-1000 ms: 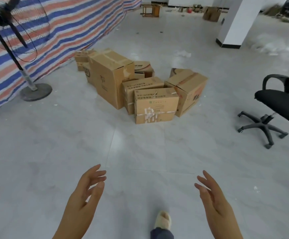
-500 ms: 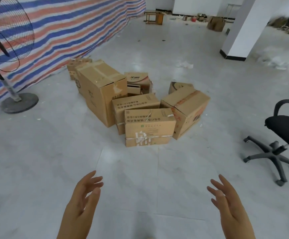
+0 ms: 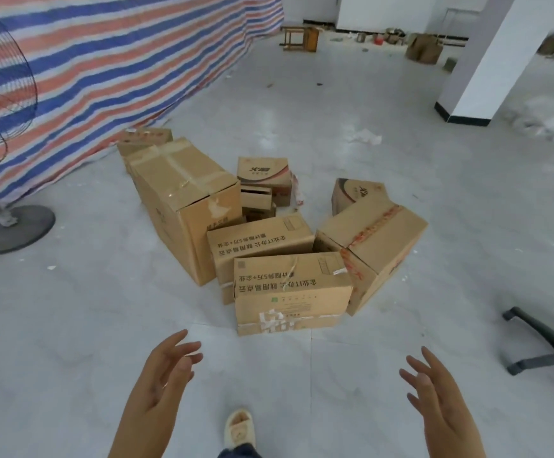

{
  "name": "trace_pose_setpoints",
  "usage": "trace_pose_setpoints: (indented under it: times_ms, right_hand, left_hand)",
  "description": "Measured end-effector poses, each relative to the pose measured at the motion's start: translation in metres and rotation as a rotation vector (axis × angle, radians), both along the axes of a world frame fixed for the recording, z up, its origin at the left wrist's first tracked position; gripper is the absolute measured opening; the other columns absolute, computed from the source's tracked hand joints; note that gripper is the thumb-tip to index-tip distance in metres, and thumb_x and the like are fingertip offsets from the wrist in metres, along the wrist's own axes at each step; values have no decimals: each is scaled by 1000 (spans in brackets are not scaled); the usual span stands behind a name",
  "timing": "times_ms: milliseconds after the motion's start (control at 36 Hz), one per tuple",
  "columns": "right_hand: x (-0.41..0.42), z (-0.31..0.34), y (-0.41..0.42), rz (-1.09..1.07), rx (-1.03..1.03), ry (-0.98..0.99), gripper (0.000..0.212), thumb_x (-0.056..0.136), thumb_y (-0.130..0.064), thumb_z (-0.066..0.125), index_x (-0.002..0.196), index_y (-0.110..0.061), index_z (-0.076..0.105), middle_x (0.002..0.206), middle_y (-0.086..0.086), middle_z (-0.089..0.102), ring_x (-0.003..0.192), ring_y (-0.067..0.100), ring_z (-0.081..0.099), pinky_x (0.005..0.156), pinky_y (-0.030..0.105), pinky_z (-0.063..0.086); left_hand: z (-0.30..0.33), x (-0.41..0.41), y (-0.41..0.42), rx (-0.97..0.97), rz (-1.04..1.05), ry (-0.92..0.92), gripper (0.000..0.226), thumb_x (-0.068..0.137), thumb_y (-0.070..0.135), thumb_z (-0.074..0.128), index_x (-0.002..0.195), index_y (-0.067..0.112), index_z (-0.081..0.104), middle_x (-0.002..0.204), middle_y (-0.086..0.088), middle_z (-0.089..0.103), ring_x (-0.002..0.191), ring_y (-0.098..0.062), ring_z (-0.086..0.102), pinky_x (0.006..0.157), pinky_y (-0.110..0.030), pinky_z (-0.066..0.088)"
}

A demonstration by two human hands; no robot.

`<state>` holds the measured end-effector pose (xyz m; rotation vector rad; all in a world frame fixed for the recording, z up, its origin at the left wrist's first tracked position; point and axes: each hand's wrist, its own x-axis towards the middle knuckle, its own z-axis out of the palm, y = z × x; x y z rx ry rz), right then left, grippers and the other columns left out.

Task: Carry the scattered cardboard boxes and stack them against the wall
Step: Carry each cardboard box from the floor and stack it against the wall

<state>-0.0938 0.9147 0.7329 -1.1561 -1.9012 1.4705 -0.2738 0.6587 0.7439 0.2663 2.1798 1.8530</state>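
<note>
Closer now, the cardboard boxes (image 3: 269, 239) fill mid-frame, nearer than before.
Left hand (image 3: 160, 388) and right hand (image 3: 437, 401), bottom of frame, fingers spread, hold nothing; nearest box (image 3: 292, 292) lies just above them.

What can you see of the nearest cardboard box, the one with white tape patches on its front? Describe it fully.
The nearest cardboard box is a brown, oblong carton that looks like corrugated card. It is closed and sits flat on the pale floor. Printed characters run across its top, a small green mark shows on its front, and torn white tape patches sit near the bottom edge. It rests against the box behind. Neither hand touches it.
</note>
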Motion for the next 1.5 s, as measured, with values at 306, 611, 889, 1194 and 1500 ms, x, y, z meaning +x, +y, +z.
trace_pose_setpoints:
  times_ms: [306,611,889,1194,1500]
  right_hand:
    - [-142,8,79,29,-7,-68,40,80,-47,42,119,-46,44,119,-19,58,113,13,59,102,45,43]
    - [-249,-30,230,153,-127,-281,51,78,-50,40,126,-36,43,125,-8,56,117,18,56,108,49,37]
    - [-367,-105,377,390,-290,-509,37,100,-31,37,136,-23,44,130,0,53,117,21,55,107,45,39]
    - [-470,-310,439,398,-308,-679,34,104,-30,28,116,-17,58,115,4,65,102,18,62,77,25,48]
    - [-488,-459,454,85,-353,-817,45,102,-34,37,131,-1,51,122,16,57,103,23,52,93,36,42]
  left_hand:
    - [16,-162,89,-110,-84,-18,38,78,39,49,114,33,57,106,13,68,99,-3,65,96,-43,46]
    - [-51,-249,204,-281,6,-146,27,85,39,50,111,41,55,108,11,67,107,-9,61,91,-31,46]
    - [-146,-341,316,-436,123,-455,25,100,24,43,124,23,50,104,9,64,104,-17,59,98,-44,45]
    - [-332,-432,364,-767,134,-654,35,101,34,39,118,7,54,110,-15,65,93,-29,61,78,-38,46]
    - [-462,-491,340,-803,385,-627,46,98,35,45,126,-1,47,100,-16,62,85,-32,59,74,-41,50]
